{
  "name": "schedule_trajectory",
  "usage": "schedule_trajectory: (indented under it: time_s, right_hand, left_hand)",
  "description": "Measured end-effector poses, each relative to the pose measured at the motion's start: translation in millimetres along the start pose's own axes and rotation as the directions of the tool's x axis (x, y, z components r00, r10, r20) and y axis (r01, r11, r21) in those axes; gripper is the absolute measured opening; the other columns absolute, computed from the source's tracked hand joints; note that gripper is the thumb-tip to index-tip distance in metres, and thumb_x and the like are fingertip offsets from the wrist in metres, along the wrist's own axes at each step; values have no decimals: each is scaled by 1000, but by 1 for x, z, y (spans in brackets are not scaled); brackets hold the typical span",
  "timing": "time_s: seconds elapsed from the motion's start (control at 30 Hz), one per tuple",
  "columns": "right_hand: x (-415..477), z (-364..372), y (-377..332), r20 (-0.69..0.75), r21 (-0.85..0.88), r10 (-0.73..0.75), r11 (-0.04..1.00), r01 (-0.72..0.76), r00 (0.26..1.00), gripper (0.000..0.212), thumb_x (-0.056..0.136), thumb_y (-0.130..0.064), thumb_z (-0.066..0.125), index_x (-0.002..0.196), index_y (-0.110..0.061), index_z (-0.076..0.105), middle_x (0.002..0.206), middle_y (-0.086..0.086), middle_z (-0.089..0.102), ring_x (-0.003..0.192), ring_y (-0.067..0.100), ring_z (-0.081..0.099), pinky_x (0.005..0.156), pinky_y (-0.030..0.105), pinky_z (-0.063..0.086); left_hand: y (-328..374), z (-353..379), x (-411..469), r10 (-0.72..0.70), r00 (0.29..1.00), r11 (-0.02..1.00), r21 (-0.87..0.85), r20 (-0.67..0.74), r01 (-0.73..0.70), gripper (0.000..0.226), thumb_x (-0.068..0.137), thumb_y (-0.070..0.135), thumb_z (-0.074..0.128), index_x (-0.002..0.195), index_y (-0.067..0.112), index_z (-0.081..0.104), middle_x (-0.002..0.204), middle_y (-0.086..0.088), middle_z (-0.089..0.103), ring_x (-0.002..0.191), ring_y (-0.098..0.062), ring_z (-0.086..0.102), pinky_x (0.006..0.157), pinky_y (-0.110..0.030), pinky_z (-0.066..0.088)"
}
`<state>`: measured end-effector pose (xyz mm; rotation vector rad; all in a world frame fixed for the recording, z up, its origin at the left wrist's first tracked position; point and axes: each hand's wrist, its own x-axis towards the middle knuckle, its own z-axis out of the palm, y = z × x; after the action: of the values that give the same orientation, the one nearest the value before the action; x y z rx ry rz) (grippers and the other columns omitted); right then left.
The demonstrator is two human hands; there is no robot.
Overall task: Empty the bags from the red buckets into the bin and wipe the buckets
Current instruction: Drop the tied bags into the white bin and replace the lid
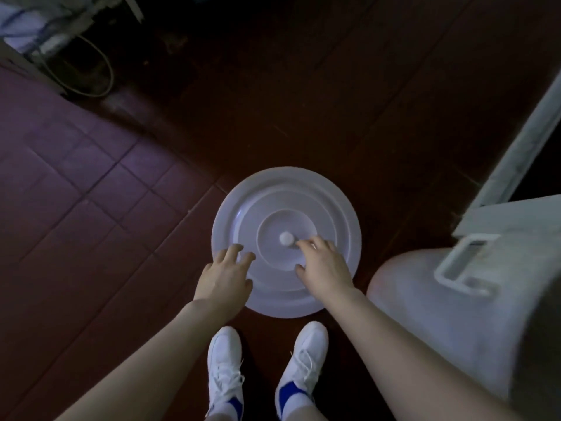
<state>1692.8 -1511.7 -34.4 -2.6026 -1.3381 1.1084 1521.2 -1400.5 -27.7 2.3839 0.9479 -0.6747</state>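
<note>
Round lid [285, 205]: white plastic, smooth, moulded in concentric raised rings, faint sheen along the left side. Centre knob [287, 237]: same white plastic, rounded, matt.
Large container [449, 323]: grey-white plastic, matt, surface looks dull and scuffed; moulded handle [464, 264] of like plastic.
Floor [91, 208]: dark red tiles, matt, grout lines plain on the left; the middle strip is darker with a slight gloss.
Shoes [225, 360]: white, smooth uppers, woven laces, blue patches; exact material unclear.
Frame [531, 141]: pale, rough finish.

round white lid [273, 196], concentric ridges, central knob [286, 238], lying level
</note>
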Motion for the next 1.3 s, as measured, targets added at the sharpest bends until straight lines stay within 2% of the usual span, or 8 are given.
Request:
schedule_trajectory:
  time_s: [0.17,0.33,0.47,0.6,0.7,0.9,1.17,1.3]
  right_hand:
    - [101,91,41,51,-59,-6,998,9,999,51,91,-29,59,139,-23,42,140,4,36,124,29,37,95,40,42]
    - [169,165,62,18,-105,-16,994,18,1000,46,89,-25,62,133,-22,50,139,6,39,124,29,41,99,38,41]
    - [196,196,69,-12,-119,-39,992,37,999,31,95,-20,51,126,-18,56,130,7,46,118,27,44,94,37,38]
    - [201,197,67,-34,-78,-16,997,13,999,30,97,-17,47,123,-15,60,122,10,50,117,29,44,93,36,38]
    - [192,180,58,-19,-49,9,999,-10,1000,30,97,-17,48,124,-17,61,122,10,51,116,29,45,90,35,39]
    - [132,112,6,-21,22,-51,998,51,998,29,95,-17,51,121,-18,64,123,8,49,117,25,47,91,34,45]
    - [20,-35,-88,-146,26,-158,986,163,977,26,89,-13,58,114,-17,65,115,7,51,111,24,48,76,31,36]
    - [-31,-115,-123,-251,45,-205,974,223,946,27,85,-13,63,111,-14,65,113,8,51,111,27,47,83,38,48]
  left_hand:
    - [-32,98,86,11,1000,1000,19,4,-11,54,96,35,52,146,29,33,155,1,21,140,-20,27,101,-38,40]
    - [-71,171,148,72,996,995,72,47,-75,58,96,36,52,149,31,26,157,0,16,144,-22,17,108,-41,37]
    - [-85,198,171,96,995,993,69,34,-98,61,96,35,53,150,33,25,158,1,11,146,-22,10,111,-44,36]
    - [-89,198,166,110,994,992,57,6,-110,59,95,34,53,148,33,28,159,0,9,146,-22,7,109,-44,36]
    - [-91,181,149,111,993,992,65,-50,-108,59,93,33,55,146,32,30,159,-1,8,147,-23,7,109,-45,35]
    - [-92,102,85,82,985,994,85,-155,-69,55,91,36,60,142,27,43,157,-4,23,143,-27,21,103,-48,40]
    - [-80,-62,-44,98,943,989,134,-318,-58,51,86,29,69,134,19,55,150,-12,36,136,-33,31,96,-53,46]
    - [-71,-143,-98,138,879,986,148,-457,-78,46,89,32,63,133,20,55,147,-12,39,134,-36,33,99,-58,43]
